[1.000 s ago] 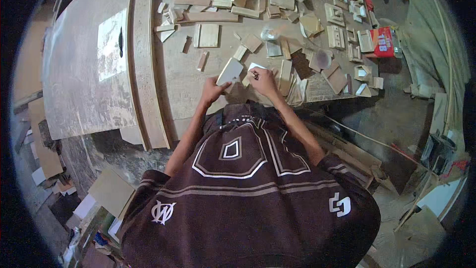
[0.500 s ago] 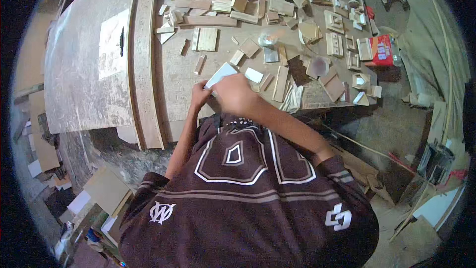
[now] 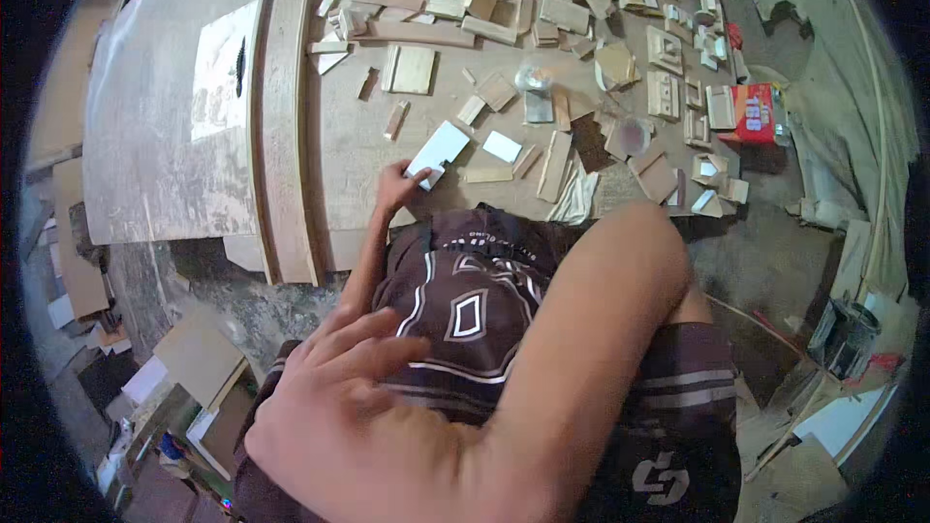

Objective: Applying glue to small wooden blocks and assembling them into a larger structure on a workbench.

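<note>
At the near edge of the workbench, my left hand (image 3: 396, 186) is closed on the lower end of a small white rectangular board piece (image 3: 442, 149). The piece lies tilted over the bench and has a notch near my fingers. My right hand (image 3: 349, 416) is raised close to the camera, in front of my dark shirt, with its forearm bent back across my chest. Its fingers are stretched out and slightly blurred, and I see nothing in them. Just right of the held piece lie a smaller white rectangle (image 3: 502, 146) and a thin wood strip (image 3: 488, 174).
Many wood offcuts (image 3: 446, 5) are heaped at the back of the workbench (image 3: 339, 160). Small wooden assemblies (image 3: 664, 95) stand along the right side by a red box (image 3: 754, 114). A glass jar (image 3: 534, 76) sits mid-bench. Long wooden strips (image 3: 281, 136) run along the left.
My right hand has left the white board piece and swung back up toward the camera. My left hand still holds the piece, which shows more fully.
</note>
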`<state>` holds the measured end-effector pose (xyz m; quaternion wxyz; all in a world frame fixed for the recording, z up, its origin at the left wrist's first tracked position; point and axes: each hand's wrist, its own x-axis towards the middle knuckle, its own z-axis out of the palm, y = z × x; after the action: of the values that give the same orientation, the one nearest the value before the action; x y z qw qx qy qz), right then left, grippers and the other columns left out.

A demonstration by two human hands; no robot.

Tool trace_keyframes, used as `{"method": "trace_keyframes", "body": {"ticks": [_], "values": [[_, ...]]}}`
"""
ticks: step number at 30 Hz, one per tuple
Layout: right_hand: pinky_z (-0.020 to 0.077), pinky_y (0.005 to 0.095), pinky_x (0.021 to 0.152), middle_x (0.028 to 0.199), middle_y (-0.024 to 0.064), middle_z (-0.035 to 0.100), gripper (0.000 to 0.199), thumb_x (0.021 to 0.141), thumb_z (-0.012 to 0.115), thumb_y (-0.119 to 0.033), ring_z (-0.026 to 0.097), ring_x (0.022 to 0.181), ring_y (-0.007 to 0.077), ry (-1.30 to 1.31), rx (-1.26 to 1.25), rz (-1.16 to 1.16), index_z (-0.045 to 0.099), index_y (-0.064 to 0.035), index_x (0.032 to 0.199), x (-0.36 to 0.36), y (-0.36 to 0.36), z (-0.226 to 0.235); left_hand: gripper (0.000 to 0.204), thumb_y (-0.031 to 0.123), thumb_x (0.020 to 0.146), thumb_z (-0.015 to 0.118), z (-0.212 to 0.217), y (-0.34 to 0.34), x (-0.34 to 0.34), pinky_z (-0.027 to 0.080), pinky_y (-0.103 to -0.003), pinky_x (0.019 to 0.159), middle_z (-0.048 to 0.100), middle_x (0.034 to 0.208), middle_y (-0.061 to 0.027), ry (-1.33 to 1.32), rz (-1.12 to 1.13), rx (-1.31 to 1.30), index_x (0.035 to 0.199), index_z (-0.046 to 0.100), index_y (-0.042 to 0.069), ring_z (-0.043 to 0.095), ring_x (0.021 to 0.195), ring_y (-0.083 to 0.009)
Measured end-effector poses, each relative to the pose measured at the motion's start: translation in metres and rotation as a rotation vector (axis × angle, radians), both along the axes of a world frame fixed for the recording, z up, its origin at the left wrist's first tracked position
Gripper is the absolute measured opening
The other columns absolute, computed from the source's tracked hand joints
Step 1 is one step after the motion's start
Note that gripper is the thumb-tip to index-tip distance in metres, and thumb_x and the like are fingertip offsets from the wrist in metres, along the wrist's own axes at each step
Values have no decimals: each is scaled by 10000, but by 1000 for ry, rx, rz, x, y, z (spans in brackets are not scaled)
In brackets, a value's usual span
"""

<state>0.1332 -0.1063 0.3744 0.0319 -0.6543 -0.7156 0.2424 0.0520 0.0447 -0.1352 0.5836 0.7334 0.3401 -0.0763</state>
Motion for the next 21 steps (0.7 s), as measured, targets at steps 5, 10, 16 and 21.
{"method": "trace_keyframes", "body": {"ticks": [5, 10, 16, 21], "values": [[544, 403, 436, 668, 27, 673, 161, 679, 696, -126, 657, 572, 181, -141, -41, -90, 756, -26, 791, 1, 3, 3, 456, 389, 809, 788, 13, 17, 8, 529, -316, 628, 726, 807, -105, 33, -1, -61, 1008, 724, -16, 677, 702, -151], [554, 399, 451, 662, -1, 662, 162, 671, 710, -120, 656, 587, 158, -241, -43, -164, 761, -37, 800, 6, -5, 5, 443, 365, 785, 809, -11, 11, 12, 526, -340, 641, 728, 811, -114, 112, -65, 15, 997, 720, -14, 691, 713, -182], [544, 456, 640, 725, 173, 658, 162, 738, 677, -168, 688, 716, 344, 285, -34, -359, 663, -8, 762, 92, -16, -80, 320, 250, 776, 804, 3, 13, 17, 507, -321, 631, 707, 780, -101, -136, -5, 94, 970, 713, 13, 639, 682, -139], [548, 457, 721, 839, 217, 691, 158, 697, 681, -143, 677, 805, 391, 105, -457, -890, 726, -30, 798, 142, -76, -344, 307, 163, 781, 791, 21, 18, 45, 491, -295, 609, 717, 815, -79, -252, 10, 179, 1051, 721, 35, 592, 637, -119]]}}
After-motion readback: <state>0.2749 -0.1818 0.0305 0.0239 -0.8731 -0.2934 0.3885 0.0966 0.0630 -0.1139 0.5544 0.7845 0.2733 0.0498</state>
